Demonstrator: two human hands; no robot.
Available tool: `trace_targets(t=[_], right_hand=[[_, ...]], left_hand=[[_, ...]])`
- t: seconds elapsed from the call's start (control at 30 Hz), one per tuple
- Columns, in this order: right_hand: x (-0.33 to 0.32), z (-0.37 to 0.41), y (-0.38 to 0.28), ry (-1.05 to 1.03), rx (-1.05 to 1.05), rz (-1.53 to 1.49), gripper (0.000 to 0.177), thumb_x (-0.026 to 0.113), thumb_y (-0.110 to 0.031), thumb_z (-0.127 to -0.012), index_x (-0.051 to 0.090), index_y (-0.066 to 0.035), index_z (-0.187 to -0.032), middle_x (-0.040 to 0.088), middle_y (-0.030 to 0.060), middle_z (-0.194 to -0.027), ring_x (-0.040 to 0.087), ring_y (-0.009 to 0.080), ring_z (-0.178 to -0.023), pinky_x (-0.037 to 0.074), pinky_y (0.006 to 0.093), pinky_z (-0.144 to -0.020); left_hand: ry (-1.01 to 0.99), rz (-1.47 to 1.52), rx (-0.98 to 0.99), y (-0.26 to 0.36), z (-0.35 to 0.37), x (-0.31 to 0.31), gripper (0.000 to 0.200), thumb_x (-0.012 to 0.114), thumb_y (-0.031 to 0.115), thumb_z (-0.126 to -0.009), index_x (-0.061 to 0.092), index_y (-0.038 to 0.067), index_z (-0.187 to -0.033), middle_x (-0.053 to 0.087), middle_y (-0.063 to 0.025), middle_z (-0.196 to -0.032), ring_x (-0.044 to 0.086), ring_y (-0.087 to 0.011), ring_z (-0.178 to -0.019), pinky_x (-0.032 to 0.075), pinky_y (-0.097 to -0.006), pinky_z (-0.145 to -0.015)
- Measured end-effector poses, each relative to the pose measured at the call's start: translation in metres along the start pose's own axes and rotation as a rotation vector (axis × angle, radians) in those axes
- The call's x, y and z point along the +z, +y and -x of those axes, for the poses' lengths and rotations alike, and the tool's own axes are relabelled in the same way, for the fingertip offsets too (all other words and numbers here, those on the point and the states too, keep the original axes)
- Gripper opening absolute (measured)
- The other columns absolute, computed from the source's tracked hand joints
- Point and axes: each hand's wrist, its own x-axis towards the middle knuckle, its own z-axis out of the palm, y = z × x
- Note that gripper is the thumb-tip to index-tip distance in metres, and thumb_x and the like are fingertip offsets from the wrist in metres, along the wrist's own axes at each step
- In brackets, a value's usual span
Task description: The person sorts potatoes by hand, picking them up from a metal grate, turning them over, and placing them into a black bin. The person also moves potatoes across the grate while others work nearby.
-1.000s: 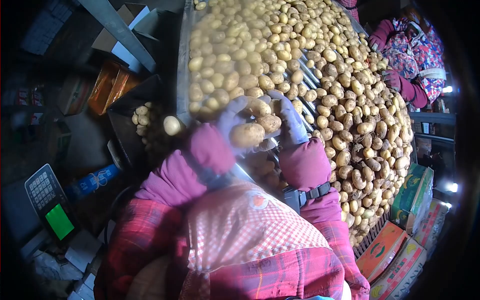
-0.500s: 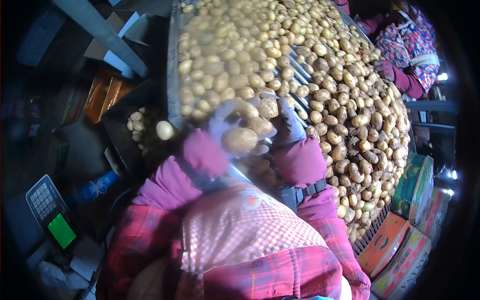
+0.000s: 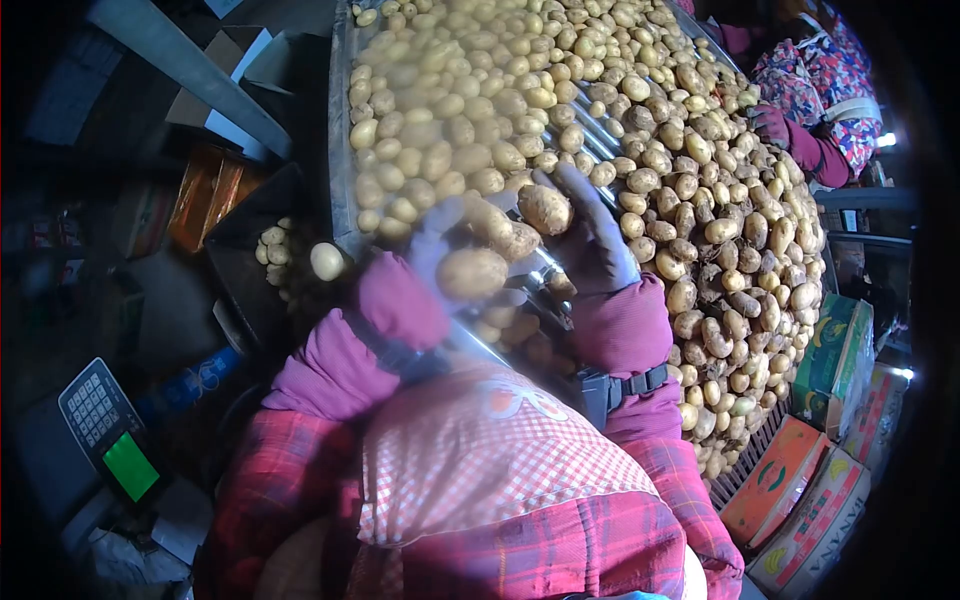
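My left hand [image 3: 430,250], gloved and hazy in the picture, cradles several potatoes, among them a large smooth potato [image 3: 472,274]. Part of its fingers is hidden behind them. A rough, brownish potato [image 3: 545,209] sits in the curved fingers of my right hand [image 3: 602,243], also gloved. Both hands are close together above the front edge of a roller table [image 3: 598,130], where pale potatoes [image 3: 450,105] spread to the left and dirtier potatoes [image 3: 720,235] are heaped on the right. More potatoes show dimly below my hands.
A dark bin [image 3: 232,245] with potatoes is at the left, near a keypad device with a green screen [image 3: 130,466]. Fruit cartons [image 3: 775,480] stand at the lower right. Across the heap, a co-worker's gloved hand [image 3: 770,125] rests by the potatoes.
My right hand has shifted slightly right, its fingers turned more around the rough potato, which has tilted. My left hand still holds its potatoes, slightly farther left.
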Motion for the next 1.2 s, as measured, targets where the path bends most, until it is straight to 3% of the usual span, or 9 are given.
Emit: trace_targets(t=[0.2,0.37,0.5,0.63,0.73,0.8,0.83,0.93,1.2], right_hand=[[-0.007,0.002,0.006,0.032,0.186,0.181,0.061,0.060,-0.028,-0.088,0.038,-0.009,-0.141,0.049,0.0041,-0.130,0.049,0.0151,-0.110,0.040,0.0279,-0.092],[-0.007,-0.002,0.004,-0.053,-0.083,0.277,0.055,0.054,-0.005,-0.082,0.042,0.002,-0.135,0.051,0.0097,-0.131,0.045,0.0195,-0.122,0.038,0.0315,-0.098],[-0.009,0.000,-0.002,-0.033,0.006,0.278,0.046,0.054,-0.005,-0.084,0.048,0.002,-0.129,0.050,0.0111,-0.131,0.044,0.0206,-0.123,0.036,0.0326,-0.102],[0.009,-0.001,0.001,0.021,-0.076,0.371,0.047,0.057,-0.011,-0.088,0.045,0.002,-0.132,0.051,0.0126,-0.130,0.050,0.0213,-0.116,0.042,0.0325,-0.093],[0.011,-0.002,0.005,-0.026,-0.040,0.517,0.049,0.057,-0.015,-0.090,0.042,0.002,-0.133,0.051,0.0132,-0.130,0.053,0.0190,-0.111,0.044,0.0323,-0.092],[0.018,-0.002,0.003,-0.062,-0.014,0.668,0.046,0.056,-0.016,-0.091,0.044,0.002,-0.132,0.055,0.0124,-0.123,0.058,0.0142,-0.092,0.047,0.0284,-0.082],[0.024,0.000,0.000,-0.084,0.063,0.689,0.043,0.055,-0.013,-0.092,0.045,0.002,-0.131,0.057,0.0099,-0.118,0.056,0.0097,-0.080,0.048,0.0256,-0.075],[0.047,-0.004,0.006,-0.200,-0.319,1.093,0.036,0.053,-0.002,-0.089,0.051,0.004,-0.124,0.057,0.0112,-0.118,0.056,0.0186,-0.103,0.044,0.0315,-0.092],[0.097,0.000,0.021,-0.336,-0.115,0.881,0.038,0.051,-0.013,-0.091,0.052,0.003,-0.125,0.053,0.0146,-0.124,0.049,0.0228,-0.117,0.036,0.0342,-0.101]], left_hand=[[0.073,-0.191,0.023,-0.005,0.002,-0.001,0.075,0.045,0.057,-0.088,0.031,0.007,-0.142,0.046,-0.0186,-0.133,0.054,-0.0386,-0.113,0.055,-0.0483,-0.079],[0.072,-0.213,0.110,-0.012,-0.003,-0.016,0.070,0.045,0.056,-0.089,0.035,0.008,-0.139,0.052,-0.0185,-0.126,0.057,-0.0370,-0.110,0.056,-0.0477,-0.077],[0.066,-0.403,0.170,-0.012,0.006,-0.011,0.055,0.045,0.049,-0.092,0.044,0.006,-0.126,0.056,-0.0186,-0.117,0.060,-0.0349,-0.105,0.057,-0.0452,-0.075],[-0.204,-0.089,-0.015,-0.013,0.000,-0.048,0.028,0.046,0.028,-0.097,0.053,0.002,-0.106,0.060,-0.0116,-0.102,0.061,-0.0189,-0.089,0.053,-0.0317,-0.072],[0.139,-0.021,0.046,-0.014,0.017,-0.027,0.024,0.044,0.023,-0.098,0.057,0.003,-0.103,0.061,-0.0098,-0.097,0.060,-0.0161,-0.090,0.049,-0.0304,-0.081],[0.126,-0.566,0.526,-0.029,0.017,-0.042,0.029,0.052,0.030,-0.094,0.058,0.005,-0.108,0.062,-0.0100,-0.096,0.061,-0.0169,-0.088,0.052,-0.0319,-0.077],[0.247,-0.525,0.492,-0.032,0.026,-0.043,0.031,0.055,0.032,-0.092,0.059,0.008,-0.112,0.062,-0.0101,-0.098,0.061,-0.0174,-0.088,0.053,-0.0330,-0.077],[0.186,-0.372,0.362,-0.023,0.041,-0.038,0.034,0.058,0.033,-0.090,0.058,0.007,-0.111,0.062,-0.0113,-0.097,0.061,-0.0194,-0.086,0.054,-0.0351,-0.074],[0.200,0.138,0.152,0.003,0.097,-0.033,0.042,0.066,0.038,-0.084,0.058,0.003,-0.105,0.061,-0.0143,-0.094,0.063,-0.0246,-0.081,0.057,-0.0406,-0.069]])
